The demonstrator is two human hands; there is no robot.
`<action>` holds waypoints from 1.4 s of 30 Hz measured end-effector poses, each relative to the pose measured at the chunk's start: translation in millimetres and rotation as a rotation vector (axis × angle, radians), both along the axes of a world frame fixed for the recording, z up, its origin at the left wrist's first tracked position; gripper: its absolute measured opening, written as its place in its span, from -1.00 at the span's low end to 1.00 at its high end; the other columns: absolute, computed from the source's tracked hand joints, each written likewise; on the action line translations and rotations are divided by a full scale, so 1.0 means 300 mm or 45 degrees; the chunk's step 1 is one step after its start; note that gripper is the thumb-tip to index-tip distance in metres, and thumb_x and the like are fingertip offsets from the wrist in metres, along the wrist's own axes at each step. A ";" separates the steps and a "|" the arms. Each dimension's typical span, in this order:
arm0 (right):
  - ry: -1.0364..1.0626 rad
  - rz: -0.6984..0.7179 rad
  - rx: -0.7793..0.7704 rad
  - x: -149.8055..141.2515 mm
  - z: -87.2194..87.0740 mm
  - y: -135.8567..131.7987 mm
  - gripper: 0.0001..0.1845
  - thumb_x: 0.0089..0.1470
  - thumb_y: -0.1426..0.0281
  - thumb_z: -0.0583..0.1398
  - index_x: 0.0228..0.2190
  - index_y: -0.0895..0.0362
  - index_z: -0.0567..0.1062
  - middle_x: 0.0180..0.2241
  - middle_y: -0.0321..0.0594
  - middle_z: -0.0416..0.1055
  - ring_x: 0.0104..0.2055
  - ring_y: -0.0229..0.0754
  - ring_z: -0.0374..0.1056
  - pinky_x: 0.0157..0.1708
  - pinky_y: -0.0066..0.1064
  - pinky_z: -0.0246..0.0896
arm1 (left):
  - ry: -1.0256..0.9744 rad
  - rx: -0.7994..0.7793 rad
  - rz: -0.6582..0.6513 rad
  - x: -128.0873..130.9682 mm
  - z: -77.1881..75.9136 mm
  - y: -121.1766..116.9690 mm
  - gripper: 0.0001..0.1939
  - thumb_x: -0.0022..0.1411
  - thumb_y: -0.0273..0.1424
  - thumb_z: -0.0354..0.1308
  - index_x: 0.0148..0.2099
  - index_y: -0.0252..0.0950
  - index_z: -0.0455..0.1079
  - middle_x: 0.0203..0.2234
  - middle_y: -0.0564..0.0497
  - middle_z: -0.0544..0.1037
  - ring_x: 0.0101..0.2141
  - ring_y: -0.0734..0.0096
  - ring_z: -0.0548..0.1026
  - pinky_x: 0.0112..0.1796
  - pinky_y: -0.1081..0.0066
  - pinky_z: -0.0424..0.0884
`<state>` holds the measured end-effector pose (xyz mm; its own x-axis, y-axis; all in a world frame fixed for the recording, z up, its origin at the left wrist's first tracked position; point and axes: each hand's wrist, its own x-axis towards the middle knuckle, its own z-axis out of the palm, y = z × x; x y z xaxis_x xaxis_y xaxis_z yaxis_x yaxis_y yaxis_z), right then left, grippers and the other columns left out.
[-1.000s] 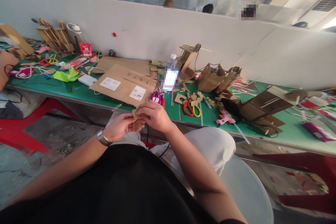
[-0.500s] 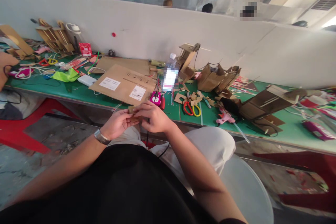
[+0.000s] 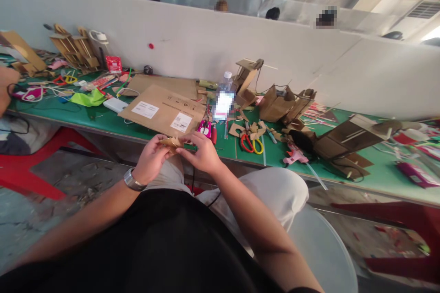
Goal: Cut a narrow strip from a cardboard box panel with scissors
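A small piece of brown cardboard is held between both hands, above my lap and close to the table's front edge. My left hand grips its left side, and fingers partly cover it. On the other side, my right hand pinches the right end between thumb and fingers. Just beyond the hands lie a large flat cardboard sheet with white labels and a magenta device. Scissors with red and yellow handles rest among cardboard scraps to the right.
Cardboard structures stand on the green table, with a pink glue gun near its front edge. A lit phone leans by a bottle. At far left is another person's arm. A red stool stands below.
My right fingers have shifted from over the cardboard to its right end, and more of the piece shows. My left hand has turned slightly and stays on it.
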<state>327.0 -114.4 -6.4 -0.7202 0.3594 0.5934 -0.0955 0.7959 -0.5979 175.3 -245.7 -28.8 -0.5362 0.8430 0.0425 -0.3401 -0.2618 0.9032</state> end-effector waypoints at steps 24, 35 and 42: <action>0.057 0.082 -0.389 -0.021 -0.037 0.002 -0.64 0.25 0.07 0.36 -0.22 0.12 0.74 -0.34 -0.15 0.65 -0.44 -0.21 0.38 -0.42 -0.38 0.28 | 1.080 -0.052 0.274 -0.033 0.046 -0.037 -0.90 0.24 -0.35 0.42 -0.18 -0.20 0.65 -0.26 -0.05 0.58 -0.26 0.28 0.53 -0.14 0.37 0.49; 0.211 0.150 -0.172 -0.004 -0.011 -0.013 -0.82 0.34 0.26 0.31 -0.14 0.06 0.69 -0.14 -0.07 0.66 -0.11 -0.09 0.60 -0.06 -0.24 0.53 | 0.901 0.028 0.174 0.019 0.076 -0.063 -0.68 0.19 -0.34 0.47 0.01 -0.17 0.61 -0.05 -0.12 0.62 -0.07 0.12 0.60 0.04 0.26 0.51; 0.253 0.161 -0.282 -0.012 -0.007 -0.034 -0.73 0.28 0.15 0.36 -0.27 0.10 0.65 -0.15 -0.06 0.63 -0.10 -0.07 0.57 -0.08 -0.22 0.52 | 0.976 0.091 0.238 0.021 0.084 -0.065 -0.91 0.28 -0.33 0.41 -0.17 -0.18 0.61 -0.09 -0.11 0.60 -0.01 0.11 0.59 0.05 0.23 0.53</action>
